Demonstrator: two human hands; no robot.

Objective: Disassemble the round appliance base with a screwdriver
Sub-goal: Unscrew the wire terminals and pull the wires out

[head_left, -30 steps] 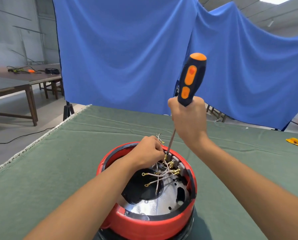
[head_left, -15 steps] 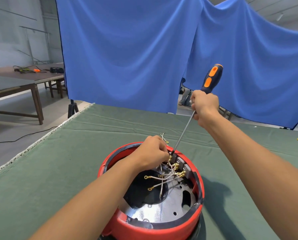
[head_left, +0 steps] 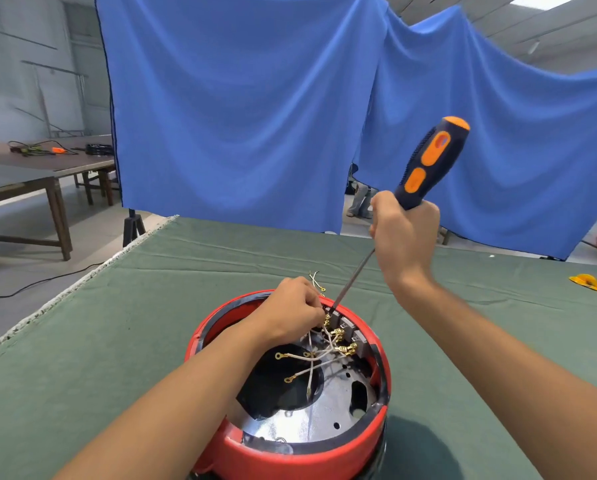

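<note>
I saw the red round appliance base (head_left: 300, 448) sitting open on the green-covered counter (head_left: 82, 341), near its front edge. The right hand (head_left: 406, 237) was wrapped around the lower handle of the screwdriver (head_left: 425, 164), whose slanted shaft ran down to the terminal block (head_left: 345, 327) at the far inner rim. The left hand (head_left: 291, 310) was curled, fingers pinching the white wires (head_left: 316, 355) (brass lugs on their ends) beside the tip.
</note>
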